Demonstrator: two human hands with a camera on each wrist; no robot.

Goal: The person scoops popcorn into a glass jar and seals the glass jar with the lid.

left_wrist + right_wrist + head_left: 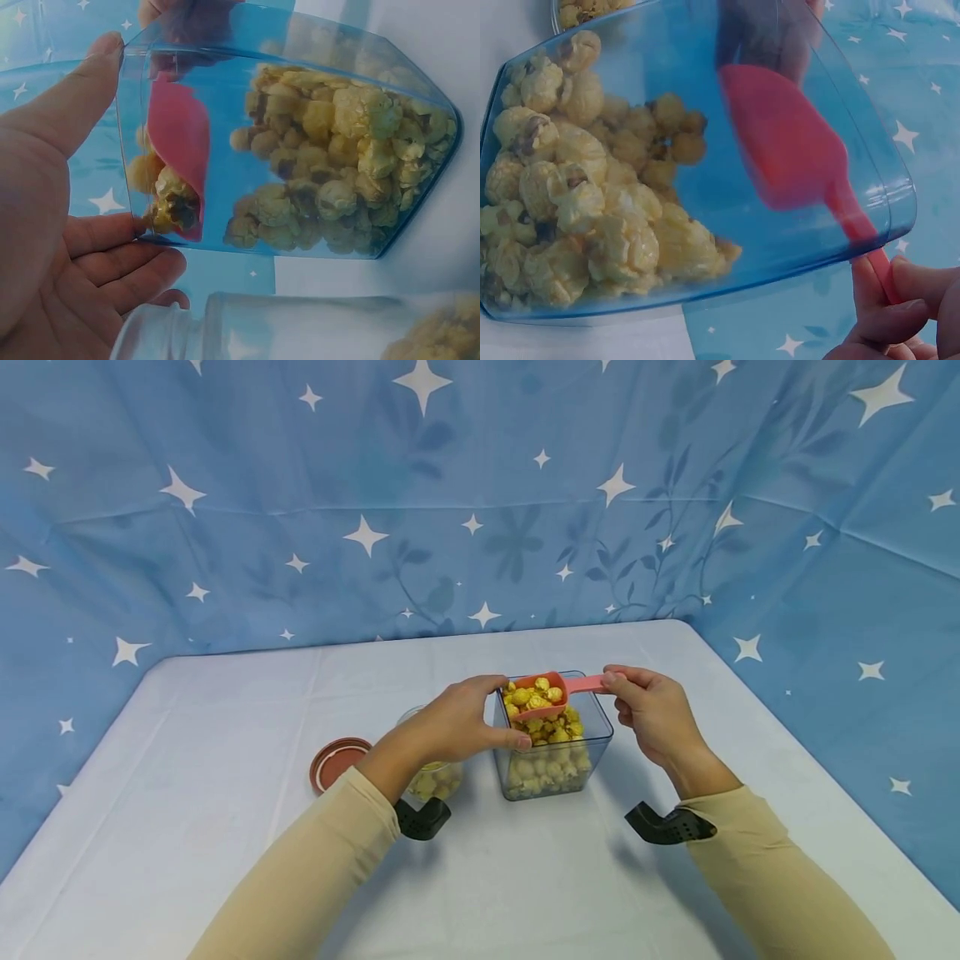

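A clear blue square container [592, 735] [300, 45] [870, 195] of yellow popcorn [547, 768] [337, 172] [577, 217] stands mid-table. My left hand [457, 722] [52, 225] grips its left rim, thumb on the near edge and fingers over the top. My right hand [652, 710] [900, 315] pinches the handle of a pink scoop [542, 695] [180, 142] [795, 150] heaped with popcorn, held level over the container's mouth. A glass jar [435, 781] [300, 330] with some popcorn sits just left of the container, partly hidden behind my left wrist.
A round brown lid [337, 762] lies on the white table [225, 827] left of the jar. Blue star-patterned cloth [450, 502] walls the back and both sides.
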